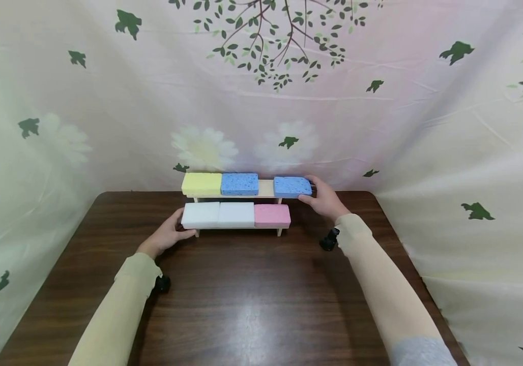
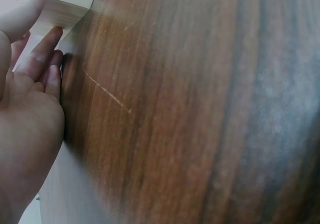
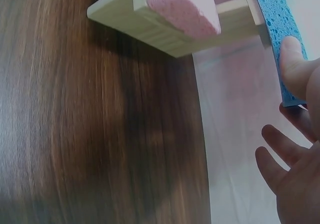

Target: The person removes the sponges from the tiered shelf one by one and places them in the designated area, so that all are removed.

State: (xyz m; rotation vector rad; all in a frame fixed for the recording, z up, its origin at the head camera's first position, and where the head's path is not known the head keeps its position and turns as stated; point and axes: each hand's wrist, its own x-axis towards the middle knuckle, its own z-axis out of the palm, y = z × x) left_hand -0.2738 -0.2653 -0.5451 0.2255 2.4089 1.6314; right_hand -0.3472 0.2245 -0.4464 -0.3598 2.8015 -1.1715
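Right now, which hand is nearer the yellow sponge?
Left. The left hand is at the lower left end of the rack, in front and left of the yellow sponge; the right hand grips the right blue sponge, beyond the other blue sponge.

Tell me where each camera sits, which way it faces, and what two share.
Head: worn on the head, facing forward and down at the two-tier pale wooden stand; left hand, right hand and both forearms show.
Left wrist: on that wrist, facing brown wooden tabletop, stand's corner at upper left; left hand shows.
Right wrist: on that wrist, facing the stand's end, pink rectangular sponge and held blue porous sponge; right hand shows.
Shared by head and right wrist: both these sponges.
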